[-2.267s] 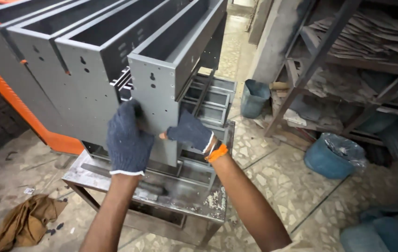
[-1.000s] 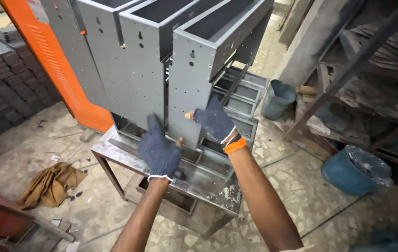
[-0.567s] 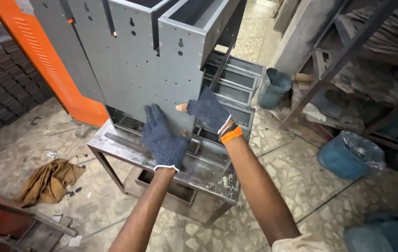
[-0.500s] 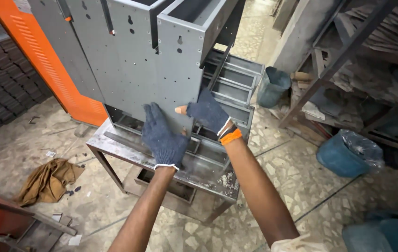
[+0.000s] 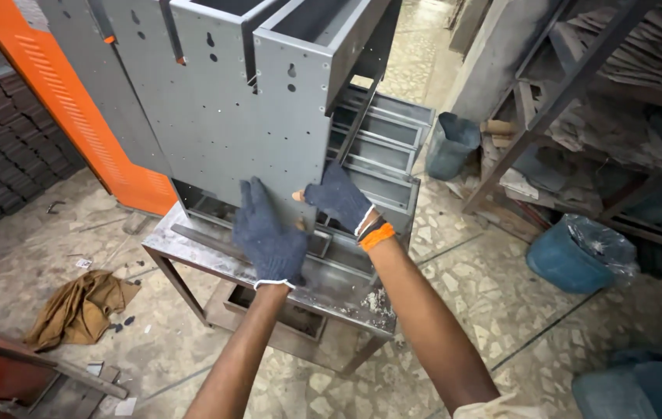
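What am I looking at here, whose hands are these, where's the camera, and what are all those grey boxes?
The camera sits on a person's head and looks down at their own two arms. Both hands wear dark knitted gloves. The left hand and right hand press on the lower edge of a tall grey metal box, one of several standing side by side. The boxes stand on a small steel table. An orange panel leans behind, a brown rag lies on the floor, and a blue bucket stands on the right.
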